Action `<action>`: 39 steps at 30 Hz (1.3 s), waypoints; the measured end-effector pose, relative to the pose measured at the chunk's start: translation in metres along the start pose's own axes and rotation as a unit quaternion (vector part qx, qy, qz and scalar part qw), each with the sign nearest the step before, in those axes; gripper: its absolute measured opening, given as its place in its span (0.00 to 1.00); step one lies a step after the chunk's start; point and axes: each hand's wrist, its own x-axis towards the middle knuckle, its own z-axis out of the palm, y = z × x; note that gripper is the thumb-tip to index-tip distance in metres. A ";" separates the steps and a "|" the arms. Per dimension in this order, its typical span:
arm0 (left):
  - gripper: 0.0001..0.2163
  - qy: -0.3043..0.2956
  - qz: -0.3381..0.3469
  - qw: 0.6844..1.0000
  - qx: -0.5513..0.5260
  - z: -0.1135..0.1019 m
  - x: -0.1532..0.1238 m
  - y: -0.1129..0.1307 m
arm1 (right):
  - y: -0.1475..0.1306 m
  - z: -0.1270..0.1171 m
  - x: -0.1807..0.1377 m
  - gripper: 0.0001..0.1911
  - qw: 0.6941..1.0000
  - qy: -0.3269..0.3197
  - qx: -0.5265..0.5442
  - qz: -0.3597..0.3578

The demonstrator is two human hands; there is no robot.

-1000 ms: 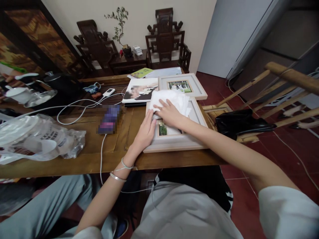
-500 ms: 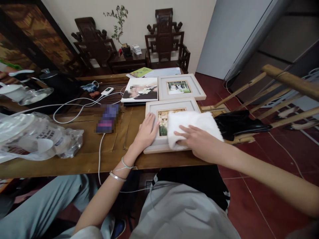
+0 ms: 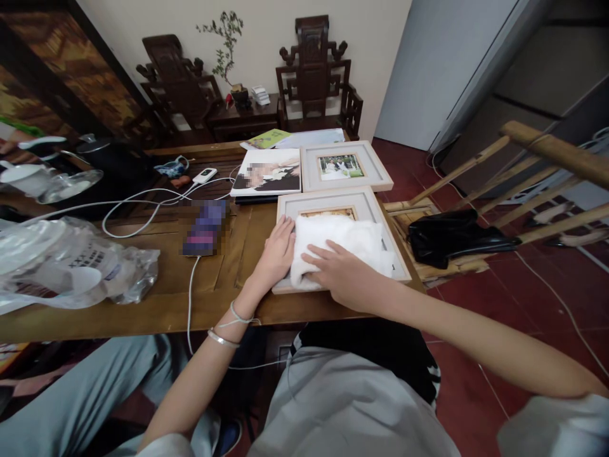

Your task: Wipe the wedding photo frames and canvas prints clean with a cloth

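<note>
A light wooden picture frame [image 3: 387, 244] with a pale mat lies flat at the table's front edge. My left hand [image 3: 276, 254] rests along its left side, fingers stretched out and flat. Under my right hand [image 3: 335, 273] is a folded white towel [image 3: 349, 230], pressed onto the frame's face; the fingers are spread over it and the thumb is partly hidden at its fold. The towel covers most of the frame's picture, leaving a strip of its top edge visible. Just behind, a second picture frame [image 3: 307, 168] holds a small outdoor photo.
A photo panel [image 3: 271, 181] lies left of the second frame. Further left are a phone [image 3: 205, 230] on a white cable, a clear plastic bag [image 3: 80, 263] and a dark kettle [image 3: 102, 158]. A bamboo chair [image 3: 547, 152] with a black bag [image 3: 447, 235] stands at right. Someone's trousered leg [image 3: 95, 387] is at lower left.
My right hand has slid the towel leftward across the frame, close to my left hand. The frame's right side is now uncovered. My left hand has stayed in place.
</note>
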 end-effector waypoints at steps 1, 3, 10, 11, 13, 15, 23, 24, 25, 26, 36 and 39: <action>0.22 -0.005 0.002 1.000 0.005 0.000 0.000 -0.001 | 0.000 0.001 -0.005 0.24 1.000 -0.002 0.000 0.008; 0.22 -0.016 0.006 1.000 0.017 0.000 0.000 -0.002 | 0.005 0.003 -0.025 0.28 0.999 -0.007 0.001 0.033; 0.22 -0.033 0.013 0.999 0.031 -0.001 0.000 -0.003 | 0.037 0.011 -0.100 0.30 0.992 0.030 -0.024 0.119; 0.22 -0.038 0.014 0.999 0.032 -0.002 0.001 -0.002 | 0.043 0.012 -0.100 0.30 0.992 0.032 -0.026 0.121; 0.23 -0.052 0.012 0.998 0.034 -0.004 0.001 0.001 | 0.057 0.012 -0.093 0.30 0.991 0.034 -0.028 0.126; 0.23 -0.070 0.004 0.997 0.038 -0.007 0.001 0.004 | 0.075 0.010 -0.076 0.30 0.990 0.035 -0.027 0.136; 0.23 -0.048 0.014 0.998 0.039 -0.004 0.000 0.001 | 0.130 0.014 -0.031 0.29 0.990 0.050 -0.049 0.125; 0.23 -0.042 0.015 0.998 0.038 -0.003 0.000 0.000 | 0.125 0.015 -0.034 0.29 0.991 0.055 -0.051 0.109; 0.23 -0.038 0.015 0.998 0.038 -0.001 0.000 -0.001 | 0.116 0.015 -0.040 0.29 0.992 0.061 -0.050 0.095; 0.22 -0.033 0.015 0.999 0.038 0.000 0.000 -0.001 | 0.104 0.013 -0.048 0.30 0.994 0.064 -0.044 0.084; 0.27 -0.023 0.013 1.000 0.008 0.003 0.000 -0.006 | 0.041 -0.026 -0.088 0.39 0.982 0.036 0.143 0.120; 0.29 -0.026 0.018 0.999 -0.002 0.002 0.001 -0.009 | 0.067 -0.016 -0.043 0.38 0.978 0.112 0.050 0.167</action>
